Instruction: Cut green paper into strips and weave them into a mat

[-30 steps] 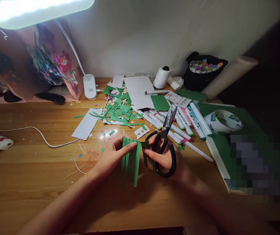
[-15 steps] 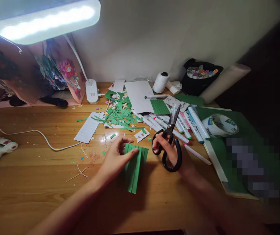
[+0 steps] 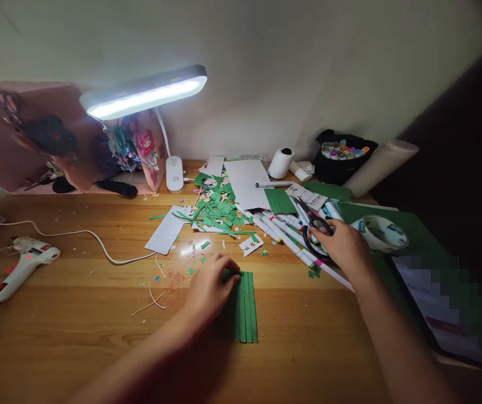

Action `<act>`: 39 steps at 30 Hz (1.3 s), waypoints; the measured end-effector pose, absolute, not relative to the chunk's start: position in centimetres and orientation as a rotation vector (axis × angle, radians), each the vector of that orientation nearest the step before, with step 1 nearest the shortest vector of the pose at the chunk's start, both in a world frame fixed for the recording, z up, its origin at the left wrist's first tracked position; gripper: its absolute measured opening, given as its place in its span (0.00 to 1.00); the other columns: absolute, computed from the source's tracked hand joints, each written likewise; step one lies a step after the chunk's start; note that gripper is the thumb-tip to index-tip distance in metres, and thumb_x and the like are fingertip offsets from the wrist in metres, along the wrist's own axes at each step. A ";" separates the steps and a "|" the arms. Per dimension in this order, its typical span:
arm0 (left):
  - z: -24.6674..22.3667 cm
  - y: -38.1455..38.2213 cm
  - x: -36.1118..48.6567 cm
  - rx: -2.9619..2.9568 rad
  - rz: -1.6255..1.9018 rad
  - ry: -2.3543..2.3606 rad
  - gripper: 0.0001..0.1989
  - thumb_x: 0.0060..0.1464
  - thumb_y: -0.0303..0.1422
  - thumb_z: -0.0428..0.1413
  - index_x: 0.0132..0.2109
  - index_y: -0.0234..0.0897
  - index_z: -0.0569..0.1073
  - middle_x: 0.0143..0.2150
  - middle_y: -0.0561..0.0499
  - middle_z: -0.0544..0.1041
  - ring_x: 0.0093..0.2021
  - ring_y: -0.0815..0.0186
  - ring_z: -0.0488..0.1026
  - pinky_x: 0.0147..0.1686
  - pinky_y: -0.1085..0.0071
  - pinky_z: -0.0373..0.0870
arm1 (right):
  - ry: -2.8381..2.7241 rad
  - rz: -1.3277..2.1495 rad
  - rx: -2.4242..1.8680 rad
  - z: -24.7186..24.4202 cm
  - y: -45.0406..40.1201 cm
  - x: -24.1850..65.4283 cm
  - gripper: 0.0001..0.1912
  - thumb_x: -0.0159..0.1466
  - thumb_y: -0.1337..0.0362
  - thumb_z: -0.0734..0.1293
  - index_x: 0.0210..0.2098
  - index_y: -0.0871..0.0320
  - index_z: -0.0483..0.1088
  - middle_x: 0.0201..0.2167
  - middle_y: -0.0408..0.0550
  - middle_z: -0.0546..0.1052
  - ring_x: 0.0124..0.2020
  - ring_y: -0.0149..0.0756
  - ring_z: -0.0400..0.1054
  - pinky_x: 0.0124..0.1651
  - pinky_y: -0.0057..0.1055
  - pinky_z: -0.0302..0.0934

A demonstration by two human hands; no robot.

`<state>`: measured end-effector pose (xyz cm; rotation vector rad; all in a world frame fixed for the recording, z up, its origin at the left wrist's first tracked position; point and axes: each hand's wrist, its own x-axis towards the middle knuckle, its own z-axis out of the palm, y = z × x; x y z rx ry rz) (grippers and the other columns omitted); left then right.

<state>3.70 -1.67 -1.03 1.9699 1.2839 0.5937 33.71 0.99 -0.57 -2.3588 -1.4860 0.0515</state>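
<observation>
The left hand (image 3: 212, 283) pinches the upper end of the green strip-cut paper (image 3: 247, 308), which stretches from that grip toward the near side of the bench (image 3: 291, 359), while the right hand (image 3: 342, 247), fingers curled on the scissors' handles, has the scissors (image 3: 317, 229) over the markers (image 3: 285, 231).

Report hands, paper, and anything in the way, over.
Left hand on green paper, slit lengthwise. Right hand holds scissors. Loose markers crowd the scissors.
</observation>
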 end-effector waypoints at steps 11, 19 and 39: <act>-1.2 -1.6 4.3 2.296 0.547 1.014 0.07 0.57 0.29 0.50 0.36 0.39 0.73 0.43 0.48 0.71 0.43 0.61 0.68 0.42 0.65 0.66 | -1.444 -0.170 -2.253 0.5 0.9 34.2 0.12 0.60 0.62 0.63 0.39 0.62 0.74 0.39 0.57 0.75 0.39 0.43 0.70 0.42 0.34 0.61; -1.0 -1.6 4.3 2.288 0.510 0.985 0.06 0.57 0.28 0.49 0.36 0.38 0.72 0.39 0.49 0.72 0.39 0.63 0.70 0.39 0.67 0.66 | -1.279 -0.133 -2.356 3.9 -2.9 42.7 0.12 0.55 0.62 0.67 0.36 0.62 0.76 0.36 0.56 0.78 0.37 0.46 0.72 0.37 0.35 0.63; -1.2 -1.8 4.5 2.290 0.391 1.039 0.07 0.55 0.27 0.48 0.36 0.38 0.71 0.36 0.49 0.75 0.37 0.63 0.72 0.36 0.68 0.66 | -2.206 -0.141 -2.228 3.8 -0.8 42.6 0.12 0.59 0.71 0.64 0.40 0.55 0.74 0.39 0.50 0.75 0.46 0.43 0.67 0.45 0.32 0.59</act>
